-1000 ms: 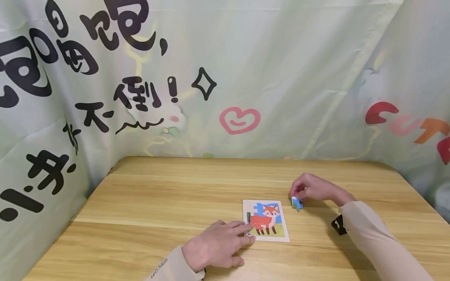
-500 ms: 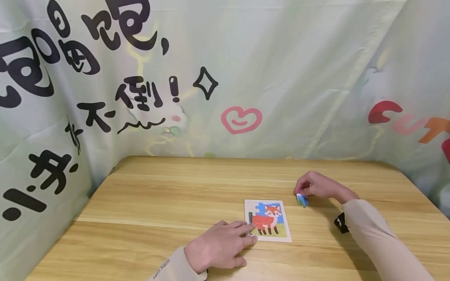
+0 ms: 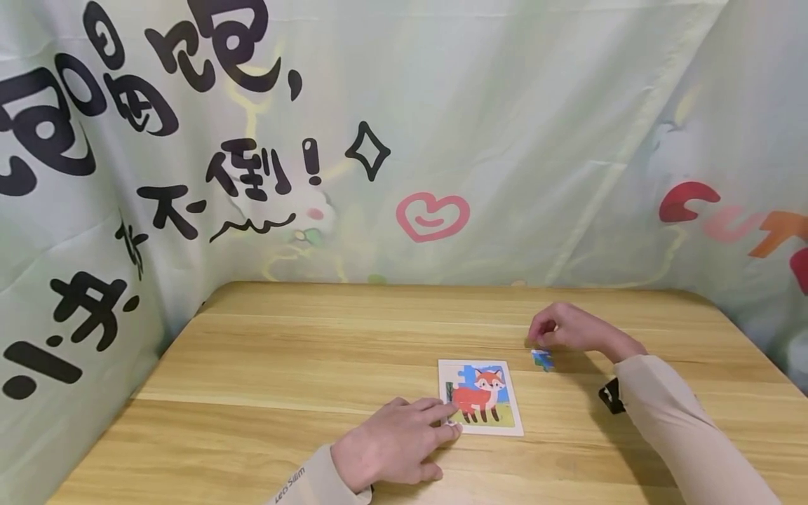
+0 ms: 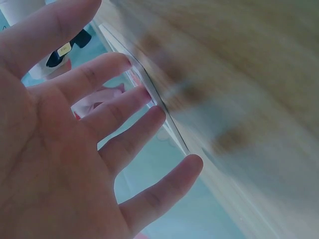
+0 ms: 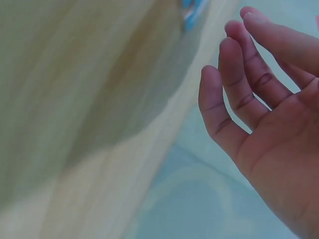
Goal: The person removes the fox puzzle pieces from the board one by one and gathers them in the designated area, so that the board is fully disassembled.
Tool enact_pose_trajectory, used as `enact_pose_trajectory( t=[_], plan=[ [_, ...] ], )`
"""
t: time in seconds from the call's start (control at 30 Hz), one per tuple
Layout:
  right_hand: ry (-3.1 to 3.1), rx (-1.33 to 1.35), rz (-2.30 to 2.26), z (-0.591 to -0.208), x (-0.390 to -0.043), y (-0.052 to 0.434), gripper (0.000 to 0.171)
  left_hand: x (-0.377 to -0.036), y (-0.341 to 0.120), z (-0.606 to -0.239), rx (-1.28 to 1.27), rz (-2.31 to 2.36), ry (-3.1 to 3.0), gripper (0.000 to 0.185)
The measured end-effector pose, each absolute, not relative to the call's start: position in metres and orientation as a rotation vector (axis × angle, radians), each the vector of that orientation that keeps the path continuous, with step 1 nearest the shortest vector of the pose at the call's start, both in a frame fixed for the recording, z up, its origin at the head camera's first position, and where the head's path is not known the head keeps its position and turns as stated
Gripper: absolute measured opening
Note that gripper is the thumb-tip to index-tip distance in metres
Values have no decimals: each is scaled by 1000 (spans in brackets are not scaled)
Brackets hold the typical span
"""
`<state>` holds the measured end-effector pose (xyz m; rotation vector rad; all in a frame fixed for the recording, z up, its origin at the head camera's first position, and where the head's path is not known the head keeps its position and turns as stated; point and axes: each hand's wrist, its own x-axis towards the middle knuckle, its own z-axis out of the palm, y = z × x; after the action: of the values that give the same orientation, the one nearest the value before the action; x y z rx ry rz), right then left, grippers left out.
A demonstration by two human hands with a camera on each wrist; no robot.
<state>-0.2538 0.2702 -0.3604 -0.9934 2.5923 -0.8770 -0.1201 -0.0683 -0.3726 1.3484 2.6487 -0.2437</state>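
1. Pale greenish-white fabric curtain hangs behind the far edge of the light-brown wood-grained worktop; the light there looks soft and even.

2. White-framed square jigsaw board with an orange fox picture lies flat, right of the worktop's middle; near its upper left corner it appears blank, so I suppose that some part is missing there.

3. Small blue-and-green jigsaw piece lies on the worktop beyond the board's right edge, near its upper right corner; whether it is one piece or several close together, I cannot tell.

4. Left hand rests with spread fingers on the board's left edge, near the lower left corner; its grip is wide and holds nothing; this light touch seems useful against sliding.

5. Right hand hovers just beside the piece, on the side of the worktop's far edge; its fingers bend loosely and the grip is narrow; nothing shows inside it.

6. For good handling, I would advise to pinch two opposite sides, not a thin tab; to have the printed face upward; to compare colours with the blank part; and to press gently, flat.
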Motion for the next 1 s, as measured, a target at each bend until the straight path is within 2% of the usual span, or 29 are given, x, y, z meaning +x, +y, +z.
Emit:
enact_pose_trajectory(
  t=[0.27,1.0],
  plan=[
    [2556,-1052,-898,-352,-251,246,14,-120,-68,-373,1353,-248,2654,61],
    [2353,-1116,-960,-362,-243,182,18,-121,-69,-374,1358,-221,2649,60]
  ],
)
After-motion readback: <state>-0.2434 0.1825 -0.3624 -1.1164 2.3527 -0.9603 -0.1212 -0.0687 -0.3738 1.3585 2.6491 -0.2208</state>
